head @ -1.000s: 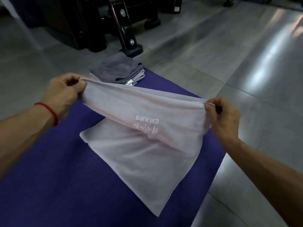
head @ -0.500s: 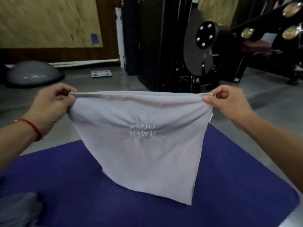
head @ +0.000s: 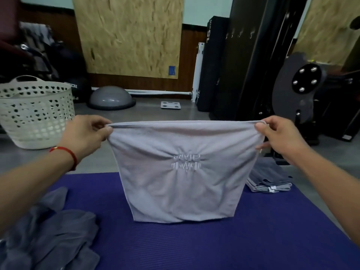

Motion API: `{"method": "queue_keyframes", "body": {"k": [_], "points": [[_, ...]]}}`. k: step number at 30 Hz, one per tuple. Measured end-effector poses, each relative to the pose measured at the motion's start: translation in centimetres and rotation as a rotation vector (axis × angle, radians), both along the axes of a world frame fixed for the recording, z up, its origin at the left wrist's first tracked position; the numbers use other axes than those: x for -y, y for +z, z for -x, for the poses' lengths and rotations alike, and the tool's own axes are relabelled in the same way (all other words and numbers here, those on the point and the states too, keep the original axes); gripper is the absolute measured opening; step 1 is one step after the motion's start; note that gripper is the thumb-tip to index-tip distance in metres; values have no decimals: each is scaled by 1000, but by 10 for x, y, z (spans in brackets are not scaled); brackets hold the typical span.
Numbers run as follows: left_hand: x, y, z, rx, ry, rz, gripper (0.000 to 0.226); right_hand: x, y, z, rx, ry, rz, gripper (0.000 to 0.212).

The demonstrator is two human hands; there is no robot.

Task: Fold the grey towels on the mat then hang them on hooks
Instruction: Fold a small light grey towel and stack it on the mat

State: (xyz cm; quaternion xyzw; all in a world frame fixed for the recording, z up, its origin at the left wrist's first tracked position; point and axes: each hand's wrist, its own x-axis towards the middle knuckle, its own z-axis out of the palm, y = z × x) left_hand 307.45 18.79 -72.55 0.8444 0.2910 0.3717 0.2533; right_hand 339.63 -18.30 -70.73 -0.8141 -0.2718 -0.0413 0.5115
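Note:
A light grey towel with white embroidered lettering hangs doubled over in the air above the purple mat. My left hand pinches its top left corner and my right hand pinches its top right corner, stretching the top edge straight. The towel's lower edge hangs at or just above the mat. A stack of folded grey towels lies on the mat's far right, partly hidden behind the held towel. Loose, crumpled dark grey towels lie on the mat at the lower left. A row of hooks shows on the black frame at the back.
A white perforated laundry basket stands on the floor at the left. Behind are a grey half-dome balance trainer, a white scale, and black gym machines at the right.
My view has swung round and lifted from the floor to the wall. Both hands raised the towel off the mat, so it now hangs upright between them.

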Motion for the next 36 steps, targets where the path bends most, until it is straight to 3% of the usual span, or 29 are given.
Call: {"method": "queue_keyframes", "body": {"k": [4, 7, 13, 16, 19, 22, 25, 26, 29, 31, 33, 36], "points": [[-14, -11, -38, 62, 65, 386, 8, -38, -20, -19, -81, -20, 44, 19], [-28, -12, -67, 231, 45, 596, 12, -59, -20, -31, -35, -57, -31, 20], [-54, 21, -94, 231, 46, 420, 7, -69, 4, -54, 90, -59, -165, 17], [-42, 27, -92, 371, -124, 416, 9, -59, -4, -52, 83, -28, -267, 21], [-17, -6, -63, 359, -295, 356, 9, -27, -34, -43, 25, 34, -273, 11], [14, -98, -12, 125, -424, 337, 4, 17, -95, -31, -92, 183, -35, 10], [54, -210, 49, -139, -466, 599, 26, 58, -176, -9, -149, 353, 338, 19], [64, -244, 67, -243, -472, 602, 30, 71, -203, 1, -136, 406, 513, 23], [91, -316, 110, -583, -542, 422, 5, 98, -267, 27, -70, 591, 1029, 22], [103, -341, 126, -605, -600, 249, 16, 104, -289, 44, -17, 700, 1257, 26], [113, -347, 134, -632, -645, 127, 23, 108, -300, 59, 58, 746, 1392, 32], [123, -360, 159, -645, -771, -104, 10, 127, -309, 82, 55, 805, 1461, 28]]}}
